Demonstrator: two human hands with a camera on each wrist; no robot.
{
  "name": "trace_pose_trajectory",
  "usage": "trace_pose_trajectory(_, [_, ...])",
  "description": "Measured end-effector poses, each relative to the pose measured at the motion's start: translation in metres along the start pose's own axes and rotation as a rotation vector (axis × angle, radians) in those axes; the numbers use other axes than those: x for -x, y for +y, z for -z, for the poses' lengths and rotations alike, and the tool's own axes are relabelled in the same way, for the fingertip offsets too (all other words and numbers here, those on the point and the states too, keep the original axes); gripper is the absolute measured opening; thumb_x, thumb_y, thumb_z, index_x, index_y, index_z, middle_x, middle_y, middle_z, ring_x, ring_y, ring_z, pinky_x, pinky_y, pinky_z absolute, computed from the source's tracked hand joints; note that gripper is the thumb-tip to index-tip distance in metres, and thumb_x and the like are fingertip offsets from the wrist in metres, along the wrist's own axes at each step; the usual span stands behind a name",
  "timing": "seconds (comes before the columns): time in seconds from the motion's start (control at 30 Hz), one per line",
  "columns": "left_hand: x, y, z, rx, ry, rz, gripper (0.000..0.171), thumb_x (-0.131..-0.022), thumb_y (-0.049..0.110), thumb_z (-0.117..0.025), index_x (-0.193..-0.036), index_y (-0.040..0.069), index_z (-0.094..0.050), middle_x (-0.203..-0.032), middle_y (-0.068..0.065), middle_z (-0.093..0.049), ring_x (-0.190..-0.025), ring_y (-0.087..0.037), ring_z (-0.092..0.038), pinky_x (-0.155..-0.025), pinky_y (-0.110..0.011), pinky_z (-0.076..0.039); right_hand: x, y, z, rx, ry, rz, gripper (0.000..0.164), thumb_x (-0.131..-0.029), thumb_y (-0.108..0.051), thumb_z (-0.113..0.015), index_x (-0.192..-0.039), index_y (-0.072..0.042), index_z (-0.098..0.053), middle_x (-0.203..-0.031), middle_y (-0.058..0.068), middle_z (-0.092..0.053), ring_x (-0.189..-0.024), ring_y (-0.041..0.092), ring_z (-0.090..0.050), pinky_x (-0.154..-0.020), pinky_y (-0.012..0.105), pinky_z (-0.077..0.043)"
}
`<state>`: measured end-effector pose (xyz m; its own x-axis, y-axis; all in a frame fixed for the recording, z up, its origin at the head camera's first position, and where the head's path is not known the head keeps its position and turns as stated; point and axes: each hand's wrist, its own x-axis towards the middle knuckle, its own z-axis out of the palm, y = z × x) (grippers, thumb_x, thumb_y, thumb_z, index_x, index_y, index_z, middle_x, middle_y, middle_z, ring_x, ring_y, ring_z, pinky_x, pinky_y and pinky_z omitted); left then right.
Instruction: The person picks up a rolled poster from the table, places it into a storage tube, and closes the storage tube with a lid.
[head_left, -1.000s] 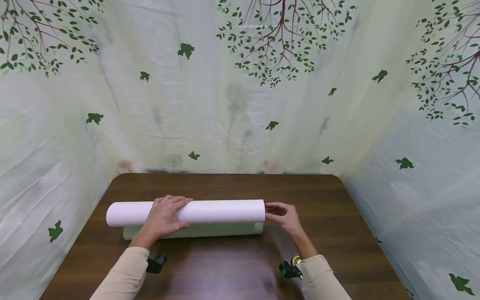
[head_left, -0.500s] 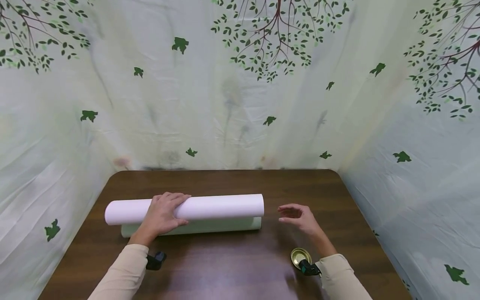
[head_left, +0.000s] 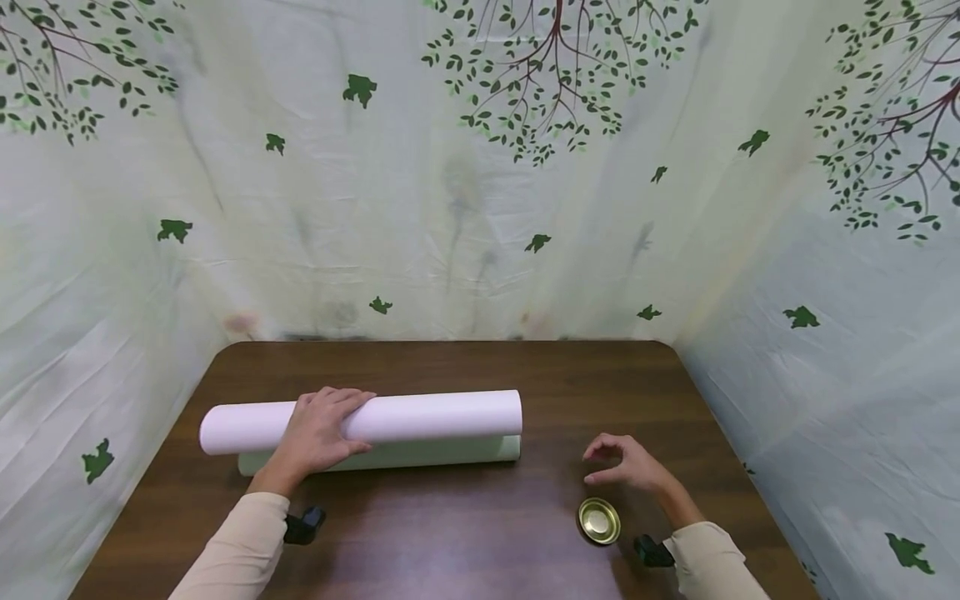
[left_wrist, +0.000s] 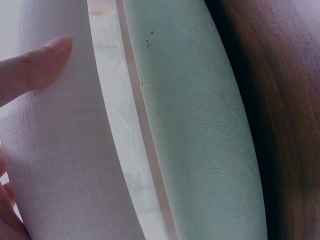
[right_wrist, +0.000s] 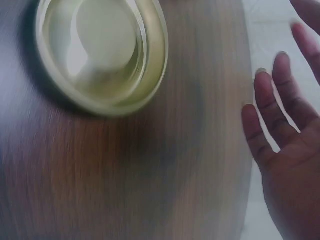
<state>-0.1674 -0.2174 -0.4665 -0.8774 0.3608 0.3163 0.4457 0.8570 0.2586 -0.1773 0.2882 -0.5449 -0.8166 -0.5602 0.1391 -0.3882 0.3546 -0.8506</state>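
A long white roll (head_left: pixel 450 415), finely textured like wallpaper, lies against a pale green roll (head_left: pixel 450 451) across the table. My left hand (head_left: pixel 318 429) grips the white roll from above, its thumb on the near side and its fingers over the far side. In the left wrist view a gap shows between the white roll and the green roll (left_wrist: pixel 200 130). My right hand (head_left: pixel 630 463) is held above the table with loosely bent fingers and holds nothing. Just below it in the head view sits a small, gold-coloured, round, dish-like object (head_left: pixel 599 522) with a raised rim.
The dark brown wooden table (head_left: pixel 450 542) has rounded far corners. Pale cloth (head_left: pixel 450 208) printed with leaves and branches hangs behind it and on both sides. A small black camera is strapped at each wrist.
My right hand has left the right end of the white roll and moved right and nearer, uncovering the gold-coloured dish-like object. The left hand keeps its grip; the white roll barely shifts.
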Motion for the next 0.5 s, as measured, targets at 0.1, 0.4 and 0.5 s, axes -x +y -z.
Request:
trace_pose_trajectory(0.1, [0.001, -0.001, 0.0, 0.008, 0.001, -0.001, 0.07, -0.061, 0.028, -0.09, -0.124, 0.009, -0.065, -0.117, -0.009, -0.066, -0.104, -0.031, -0.057, -0.086, -0.055, -0.036, 0.005, 0.002, 0.002, 0.035, -0.117, -0.046, 0.032, -0.076, -0.012, -0.081, -0.101, 0.0, -0.065, -0.095, 0.015, -0.062, -0.087, 0.02, -0.058, -0.08, 0.027, -0.048])
trace_pose_trajectory(0.4, [0.002, -0.002, -0.001, 0.006, -0.003, -0.002, 0.071, -0.061, 0.028, -0.09, -0.124, 0.009, -0.065, -0.117, -0.009, -0.066, -0.104, -0.031, -0.057, -0.086, -0.054, -0.036, 0.018, 0.003, 0.0, 0.129, -0.366, -0.204, 0.052, -0.074, -0.025, -0.083, -0.117, -0.007, -0.06, -0.107, 0.008, -0.05, -0.094, 0.021, -0.045, -0.081, 0.036, -0.038])
trace_pose_trajectory(0.5, [0.001, -0.001, -0.002, 0.007, -0.004, -0.002, 0.071, -0.061, 0.029, -0.09, -0.124, 0.009, -0.065, -0.117, -0.009, -0.066, -0.105, -0.031, -0.057, -0.086, -0.054, -0.036, 0.023, 0.001, -0.002, 0.21, -0.354, -0.206, 0.058, -0.072, -0.03, -0.084, -0.121, -0.013, -0.058, -0.114, 0.006, -0.049, -0.102, 0.024, -0.044, -0.082, 0.046, -0.033])
